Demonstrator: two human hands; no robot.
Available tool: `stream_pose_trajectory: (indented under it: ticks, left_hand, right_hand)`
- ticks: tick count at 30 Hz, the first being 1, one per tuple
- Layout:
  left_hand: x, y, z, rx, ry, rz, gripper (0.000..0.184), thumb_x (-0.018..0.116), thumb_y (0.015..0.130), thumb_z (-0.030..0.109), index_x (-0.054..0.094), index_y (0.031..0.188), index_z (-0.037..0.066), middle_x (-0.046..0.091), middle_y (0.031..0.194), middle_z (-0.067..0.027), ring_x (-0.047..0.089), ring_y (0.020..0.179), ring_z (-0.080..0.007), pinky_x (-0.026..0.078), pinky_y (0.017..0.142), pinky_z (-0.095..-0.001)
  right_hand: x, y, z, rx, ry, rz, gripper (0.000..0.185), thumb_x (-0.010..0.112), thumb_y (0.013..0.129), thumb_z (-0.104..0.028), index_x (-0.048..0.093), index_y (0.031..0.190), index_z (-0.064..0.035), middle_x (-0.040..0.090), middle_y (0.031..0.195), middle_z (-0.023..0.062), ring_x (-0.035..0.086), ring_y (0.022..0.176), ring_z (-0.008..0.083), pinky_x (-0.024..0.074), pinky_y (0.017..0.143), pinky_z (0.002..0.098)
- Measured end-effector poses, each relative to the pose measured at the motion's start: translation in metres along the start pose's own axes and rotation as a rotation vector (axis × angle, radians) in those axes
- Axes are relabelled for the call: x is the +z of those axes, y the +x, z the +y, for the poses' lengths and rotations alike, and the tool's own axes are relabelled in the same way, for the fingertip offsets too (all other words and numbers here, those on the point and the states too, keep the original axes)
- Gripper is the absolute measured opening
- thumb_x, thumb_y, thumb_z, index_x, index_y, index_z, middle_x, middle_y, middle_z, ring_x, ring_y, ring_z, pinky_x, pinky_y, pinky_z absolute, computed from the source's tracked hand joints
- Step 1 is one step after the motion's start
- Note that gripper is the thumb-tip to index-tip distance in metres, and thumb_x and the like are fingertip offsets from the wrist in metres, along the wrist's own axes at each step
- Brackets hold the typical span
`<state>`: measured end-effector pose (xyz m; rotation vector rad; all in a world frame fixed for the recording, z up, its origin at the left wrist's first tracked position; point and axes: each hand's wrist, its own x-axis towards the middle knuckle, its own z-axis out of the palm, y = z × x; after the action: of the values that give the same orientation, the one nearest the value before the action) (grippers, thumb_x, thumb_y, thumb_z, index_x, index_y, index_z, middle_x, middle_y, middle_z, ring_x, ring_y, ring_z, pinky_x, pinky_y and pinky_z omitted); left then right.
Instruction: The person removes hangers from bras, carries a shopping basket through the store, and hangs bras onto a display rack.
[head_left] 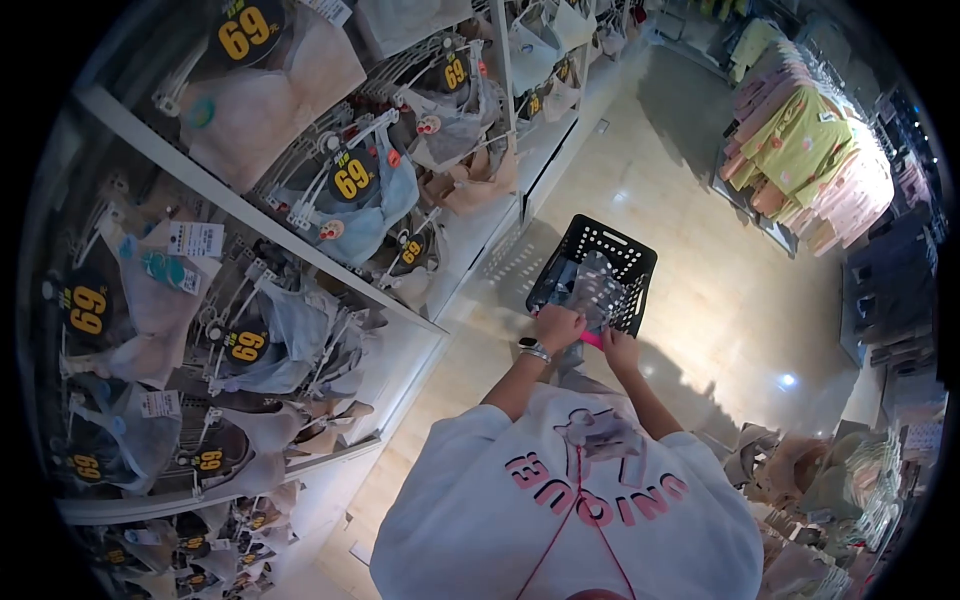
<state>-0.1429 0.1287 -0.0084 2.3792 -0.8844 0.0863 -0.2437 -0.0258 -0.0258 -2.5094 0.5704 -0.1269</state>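
Observation:
A black perforated basket (648,262) stands in front of my body, with grey and dark items (597,280) in it. My left hand (559,328), with a watch on its wrist, is closed at the basket's near edge. Close to its right, my right hand (620,349) is also closed. Between the two hands shows a bright pink strip (592,339), which both hands seem to grip. Some grey material hangs just below the hands. The fingertips are too small to make out.
Racks of bras (290,330) with round black "69" tags fill the left side. A rack of green and pink clothes (800,150) stands at the upper right. Dark folded garments (890,290) are at the right edge, and more hanging bras (790,465) at the lower right.

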Motion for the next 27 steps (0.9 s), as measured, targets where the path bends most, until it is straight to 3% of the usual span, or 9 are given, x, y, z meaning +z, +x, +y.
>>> stream_pose_trajectory:
  ticks: [15, 22, 27]
  left_hand:
    - [0.000, 0.036, 0.001, 0.001, -0.048, -0.045, 0.031, 0.057, 0.081, 0.029, 0.060, 0.057, 0.009, 0.057, 0.056, -0.0132, 0.058, 0.057, -0.0325, 0.043, 0.059, -0.0459]
    - [0.002, 0.082, 0.002, 0.019, -0.006, -0.004, 0.031, 0.057, 0.080, 0.026, 0.059, 0.055, 0.009, 0.058, 0.054, -0.0128, 0.058, 0.054, -0.0329, 0.042, 0.056, -0.0463]
    - [0.006, 0.116, 0.000, 0.033, -0.011, -0.038, 0.028, 0.055, 0.081, 0.025, 0.060, 0.059, 0.009, 0.060, 0.059, -0.0113, 0.058, 0.060, -0.0300, 0.042, 0.064, -0.0441]
  right_hand:
    - [-0.007, 0.029, -0.001, -0.036, -0.022, 0.121, 0.041, 0.048, 0.091, -0.033, 0.064, 0.067, -0.0036, 0.057, 0.060, 0.0216, 0.059, 0.058, 0.0398, 0.0440, 0.053, 0.0495]
    - [-0.020, 0.069, 0.007, -0.065, 0.035, 0.077, 0.039, 0.051, 0.090, -0.029, 0.061, 0.064, -0.0024, 0.054, 0.056, 0.0211, 0.057, 0.054, 0.0392, 0.0410, 0.050, 0.0490]
    - [-0.037, 0.102, 0.009, -0.143, 0.096, -0.048, 0.039, 0.056, 0.088, -0.035, 0.063, 0.067, -0.0042, 0.055, 0.056, 0.0199, 0.057, 0.053, 0.0374, 0.0425, 0.049, 0.0464]
